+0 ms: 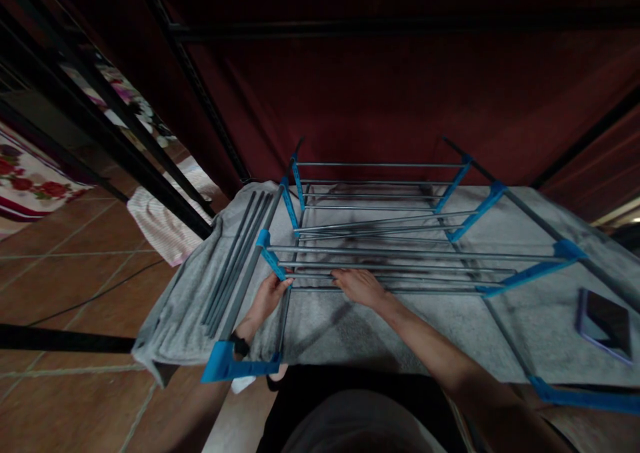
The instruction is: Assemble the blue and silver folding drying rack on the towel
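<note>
Left hand [270, 296] gripping blue connector [271, 261], right hand [361, 286] on rod [400, 278]

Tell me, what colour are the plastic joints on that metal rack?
Bright blue connectors, seen in the head view; the rods are grey.

Both forearms were left bare; a dark band [240, 344] was worn at the wrist behind the left hand's [269, 295] fingers.
</note>
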`<state>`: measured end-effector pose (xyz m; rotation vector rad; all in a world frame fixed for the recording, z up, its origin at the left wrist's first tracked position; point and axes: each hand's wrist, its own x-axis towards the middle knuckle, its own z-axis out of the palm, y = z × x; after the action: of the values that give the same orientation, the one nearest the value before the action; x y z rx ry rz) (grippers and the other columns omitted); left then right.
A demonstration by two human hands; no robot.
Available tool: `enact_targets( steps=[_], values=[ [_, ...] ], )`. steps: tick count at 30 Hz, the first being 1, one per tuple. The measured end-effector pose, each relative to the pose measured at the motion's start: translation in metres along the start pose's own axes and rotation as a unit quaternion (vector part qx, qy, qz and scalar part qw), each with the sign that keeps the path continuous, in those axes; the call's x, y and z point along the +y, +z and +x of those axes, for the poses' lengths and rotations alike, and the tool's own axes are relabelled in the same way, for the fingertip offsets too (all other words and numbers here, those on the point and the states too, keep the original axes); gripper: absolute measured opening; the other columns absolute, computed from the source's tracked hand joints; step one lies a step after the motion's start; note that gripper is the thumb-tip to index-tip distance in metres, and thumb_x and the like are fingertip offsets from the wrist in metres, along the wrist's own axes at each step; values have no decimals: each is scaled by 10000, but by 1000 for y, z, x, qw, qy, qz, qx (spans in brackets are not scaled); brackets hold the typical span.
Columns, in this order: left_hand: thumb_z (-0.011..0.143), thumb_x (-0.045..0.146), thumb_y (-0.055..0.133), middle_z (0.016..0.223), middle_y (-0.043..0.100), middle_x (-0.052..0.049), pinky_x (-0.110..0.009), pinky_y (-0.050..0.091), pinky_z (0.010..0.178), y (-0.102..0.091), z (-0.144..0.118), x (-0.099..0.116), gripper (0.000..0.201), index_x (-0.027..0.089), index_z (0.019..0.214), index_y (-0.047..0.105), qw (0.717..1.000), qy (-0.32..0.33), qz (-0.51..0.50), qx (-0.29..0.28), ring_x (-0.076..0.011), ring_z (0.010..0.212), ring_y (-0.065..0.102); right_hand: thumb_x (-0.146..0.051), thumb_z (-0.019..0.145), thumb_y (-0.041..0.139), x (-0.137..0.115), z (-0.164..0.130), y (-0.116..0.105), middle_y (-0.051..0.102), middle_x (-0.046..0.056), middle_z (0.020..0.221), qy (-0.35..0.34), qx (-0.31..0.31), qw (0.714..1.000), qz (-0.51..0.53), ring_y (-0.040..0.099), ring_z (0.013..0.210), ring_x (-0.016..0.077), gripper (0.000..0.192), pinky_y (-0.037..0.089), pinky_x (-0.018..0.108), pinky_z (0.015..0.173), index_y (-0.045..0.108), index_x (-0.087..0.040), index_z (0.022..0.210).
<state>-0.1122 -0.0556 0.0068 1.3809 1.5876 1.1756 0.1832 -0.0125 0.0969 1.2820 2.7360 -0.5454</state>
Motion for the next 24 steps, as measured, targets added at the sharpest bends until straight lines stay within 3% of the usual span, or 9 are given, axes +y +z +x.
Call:
enact_targets(
  steps=[5,8,10,13,16,20,24],
  values=[
    [721,610,770,1072,782,-112,-533,504,1092,0,-2,3,509,210,1022,683,1000,-2,-8,-11,-348,1134,696,-318,1113,406,-4,-5,8,727,96,1350,-18,50,999,-3,692,1211,245,384,530,365,1008,636,-237,1410],
    [712,526,776,1144,769,-101,-523,505,1106,-3,-5,2,477,221,1067,684,999,-7,-27,-15,-336,1211,667,-224,1090,434,-12,-16,27,633,124,1487,-64,121,991,-9,593,1341,254,469,459,421,1133,533,-250,1548],
    [708,483,771,1208,746,-89,-502,514,1104,-5,-8,-1,467,229,1092,688,999,-3,-35,0,-321,1258,643,-179,1079,421,-17,-23,43,604,127,1516,-91,135,987,-11,559,1363,259,486,427,439,1166,540,-256,1544],
    [703,438,771,1234,722,-91,-485,542,1067,-4,-14,-9,451,229,1095,695,999,-2,-35,12,-305,1230,650,-203,1081,421,-20,-21,64,615,133,1484,-65,105,992,1,562,1338,257,451,427,419,1158,568,-220,1507],
    [681,417,779,1132,733,-89,-493,563,1017,1,-17,-16,400,222,1019,691,999,-14,-33,3,-290,1077,692,-250,1064,485,-17,-6,75,625,127,1450,-17,68,997,16,563,1334,256,392,419,383,1152,612,-197,1431],
    [676,449,791,952,736,-68,-496,571,964,4,-14,-18,347,221,914,681,1000,-22,-15,-6,-284,939,696,-139,1044,420,-14,13,78,695,88,1301,12,42,999,18,628,1220,236,349,449,337,1079,677,-204,1271],
    [664,501,801,843,723,-52,-486,569,934,2,-8,-20,340,233,828,670,1000,-20,7,8,-285,887,682,-101,1037,383,-14,15,76,713,76,1282,24,41,998,35,651,1182,229,388,472,335,1038,669,-233,1263]
  ],
)
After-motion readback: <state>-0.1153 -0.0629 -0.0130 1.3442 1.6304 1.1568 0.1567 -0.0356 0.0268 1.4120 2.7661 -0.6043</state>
